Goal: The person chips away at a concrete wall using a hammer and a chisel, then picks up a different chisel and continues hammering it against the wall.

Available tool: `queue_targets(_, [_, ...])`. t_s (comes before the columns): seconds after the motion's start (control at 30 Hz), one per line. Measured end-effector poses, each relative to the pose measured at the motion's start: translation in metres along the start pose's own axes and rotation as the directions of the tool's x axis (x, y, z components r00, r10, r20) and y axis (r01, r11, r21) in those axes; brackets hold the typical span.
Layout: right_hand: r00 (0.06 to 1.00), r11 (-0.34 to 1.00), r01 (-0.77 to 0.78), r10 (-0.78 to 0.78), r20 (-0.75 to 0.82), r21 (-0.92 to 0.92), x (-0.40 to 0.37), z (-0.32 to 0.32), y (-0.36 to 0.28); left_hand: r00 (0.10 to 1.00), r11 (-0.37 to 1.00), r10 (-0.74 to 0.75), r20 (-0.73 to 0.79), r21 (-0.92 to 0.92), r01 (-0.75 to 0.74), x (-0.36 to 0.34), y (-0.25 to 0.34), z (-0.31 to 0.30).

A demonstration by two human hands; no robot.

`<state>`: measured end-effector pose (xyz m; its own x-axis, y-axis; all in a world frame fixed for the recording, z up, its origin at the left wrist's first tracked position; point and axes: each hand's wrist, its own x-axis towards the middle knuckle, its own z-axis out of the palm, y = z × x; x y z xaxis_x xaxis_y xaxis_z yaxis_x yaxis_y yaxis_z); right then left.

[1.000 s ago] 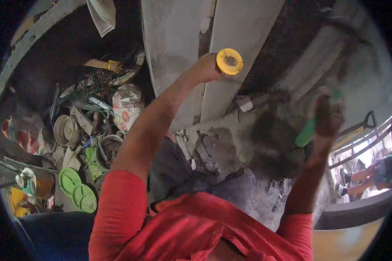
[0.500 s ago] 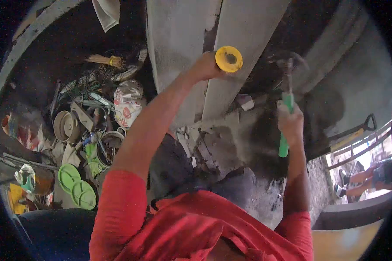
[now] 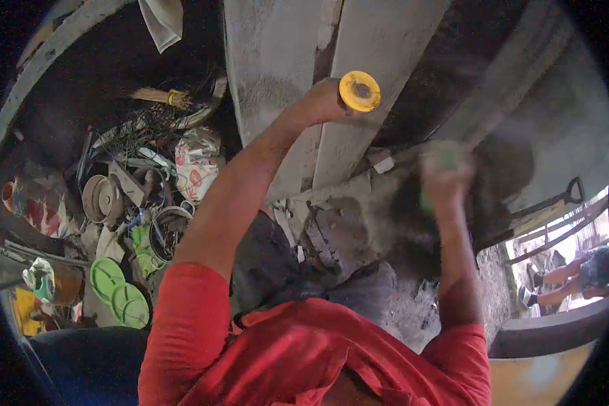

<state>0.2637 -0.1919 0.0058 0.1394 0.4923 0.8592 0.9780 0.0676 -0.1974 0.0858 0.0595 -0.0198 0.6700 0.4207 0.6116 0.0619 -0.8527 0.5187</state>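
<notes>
My left hand (image 3: 327,101) is closed round a tool with a round yellow guard (image 3: 360,91), whose worn dark end faces me. It is held against the grey concrete surface (image 3: 277,40); the tool's far end is hidden behind the guard and hand. My right hand (image 3: 446,183), smeared by motion, is closed round the green handle (image 3: 446,157) of a hammer. The hammer's head is too blurred to make out. Both hands are apart, the right one lower and to the right.
Green plastic lids (image 3: 129,304), a white and red bag (image 3: 195,172), a round pot (image 3: 103,198) and wires lie at the left. A yellow-handled shovel (image 3: 545,210) leans at the right. Another person's legs (image 3: 558,277) show at the far right.
The hammer has swung from upright, with its head visible, into a blur. My right hand has tilted with it, while my left hand has shifted very slightly right.
</notes>
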Motion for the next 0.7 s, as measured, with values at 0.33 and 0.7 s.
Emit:
queue_targets(0.33, [0.991,0.993,-0.107,0.110,0.069,-0.050,0.050,-0.100,0.036,0.996,0.995,-0.090,-0.007,-0.051,0.090,0.006,-0.002,-0.005])
queue_targets(0.7, [0.976,0.983,0.019,-0.059,0.211,0.184,0.007,0.014,0.005,0.983,0.989,-0.148,0.110,0.034,0.145,0.012,-0.011,-0.003])
